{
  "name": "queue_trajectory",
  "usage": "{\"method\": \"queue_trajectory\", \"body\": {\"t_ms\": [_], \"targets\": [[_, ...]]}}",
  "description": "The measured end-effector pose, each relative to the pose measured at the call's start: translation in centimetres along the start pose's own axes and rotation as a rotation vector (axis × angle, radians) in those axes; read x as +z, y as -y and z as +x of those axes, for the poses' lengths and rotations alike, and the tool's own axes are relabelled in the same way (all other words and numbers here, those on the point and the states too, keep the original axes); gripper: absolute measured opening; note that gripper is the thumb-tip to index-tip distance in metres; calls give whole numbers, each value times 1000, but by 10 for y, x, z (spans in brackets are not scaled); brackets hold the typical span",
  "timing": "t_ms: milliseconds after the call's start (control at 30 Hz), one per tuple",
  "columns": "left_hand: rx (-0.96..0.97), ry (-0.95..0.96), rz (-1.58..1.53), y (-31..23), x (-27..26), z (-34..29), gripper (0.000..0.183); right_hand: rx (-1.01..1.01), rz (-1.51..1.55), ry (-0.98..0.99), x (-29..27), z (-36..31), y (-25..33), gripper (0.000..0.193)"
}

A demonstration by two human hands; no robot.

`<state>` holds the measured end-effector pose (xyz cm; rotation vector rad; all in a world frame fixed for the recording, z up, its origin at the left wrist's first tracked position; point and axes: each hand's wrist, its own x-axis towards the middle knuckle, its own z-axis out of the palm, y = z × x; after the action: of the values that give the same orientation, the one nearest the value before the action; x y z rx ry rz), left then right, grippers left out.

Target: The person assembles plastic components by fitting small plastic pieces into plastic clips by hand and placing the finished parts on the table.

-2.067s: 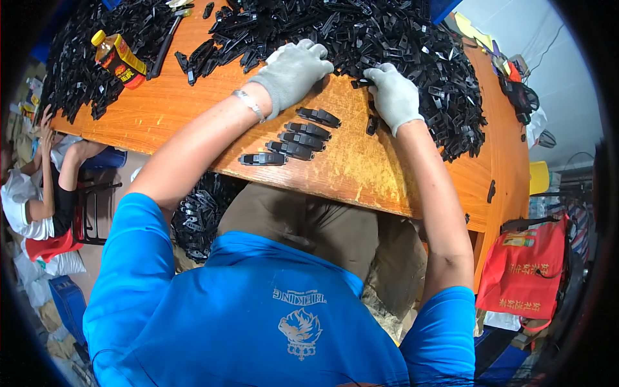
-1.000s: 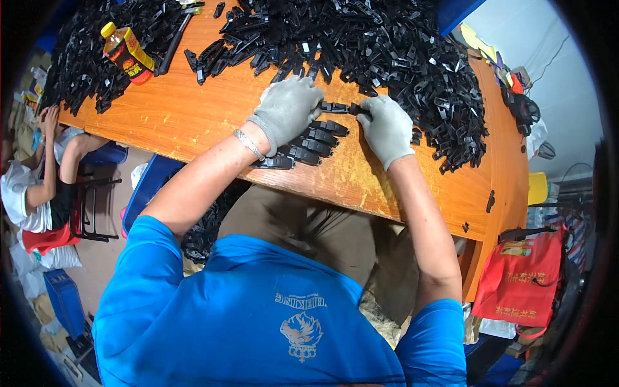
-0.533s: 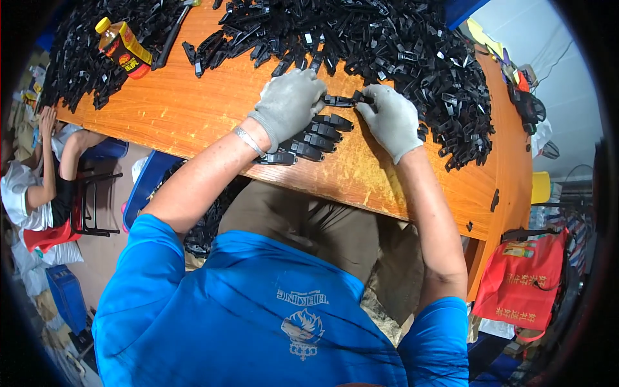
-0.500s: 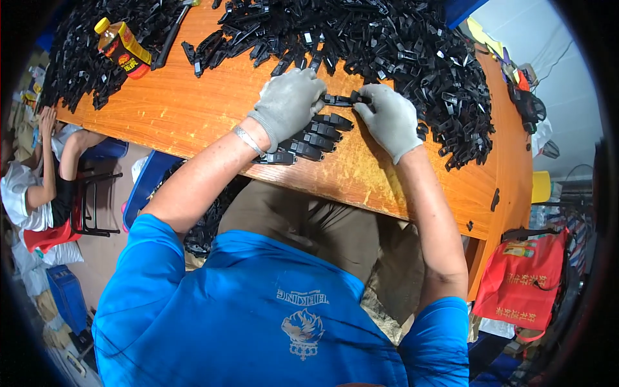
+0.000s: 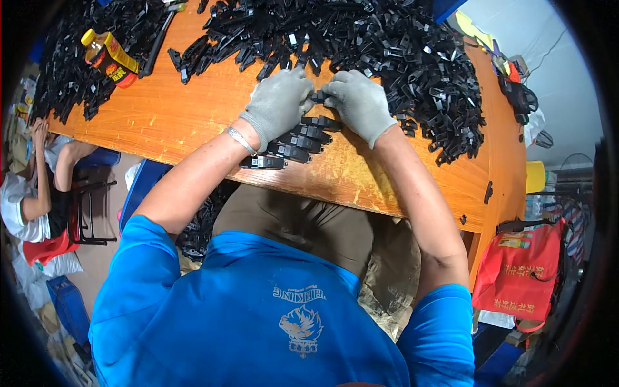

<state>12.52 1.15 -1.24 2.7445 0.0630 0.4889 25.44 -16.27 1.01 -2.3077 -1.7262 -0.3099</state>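
Observation:
Between my two gloved hands is a small black plastic part (image 5: 318, 97), mostly covered by the fingers. My left hand (image 5: 278, 103), in a grey glove, is closed on its left end. From the other side my right hand (image 5: 358, 103), gloved alike, has its fingers closed round the right end. Just below, near the table's front edge, several black plastic pieces (image 5: 290, 151) lie side by side in a slanting row, the upper ones close under my left hand. What kind of part these are I cannot make out.
A large heap of black plastic parts (image 5: 400, 58) spreads over the far side of the wooden table (image 5: 193, 116). Another heap (image 5: 64, 71) lies far left, beside a yellow-capped drink bottle (image 5: 111, 58). A red bag (image 5: 519, 271) hangs at the right. Another person (image 5: 35, 200) sits at the left.
My right hand has moved left, closer to my left hand, and its fingers now cover more of the black part. The whole view has shifted slightly.

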Motion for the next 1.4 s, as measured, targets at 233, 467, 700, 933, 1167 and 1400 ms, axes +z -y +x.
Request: {"method": "queue_trajectory", "body": {"t_ms": [233, 467, 700, 933, 1167, 1400], "targets": [[-123, 341, -395, 3, -41, -10, 42, 113, 284, 68, -15, -19, 6, 20], [41, 102, 75, -47, -36, -100, 99, 187, 296, -185, 15, -51, 77, 42], [-50, -30, 86, -27, -61, -151, 87, 213, 425, -223, 35, -34, 155, 42], [-125, -186, 104, 26, -106, -258, 70, 10, 552, -274, 55, -17, 251, 47], [-377, -494, 146, 54, -128, -324, 47, 4, 549, -264, 22, -38, 218, 37], [-304, -456, 153, 80, -120, -200, 58, 345, -94, -333, -22, -87, 54, 45]]}}
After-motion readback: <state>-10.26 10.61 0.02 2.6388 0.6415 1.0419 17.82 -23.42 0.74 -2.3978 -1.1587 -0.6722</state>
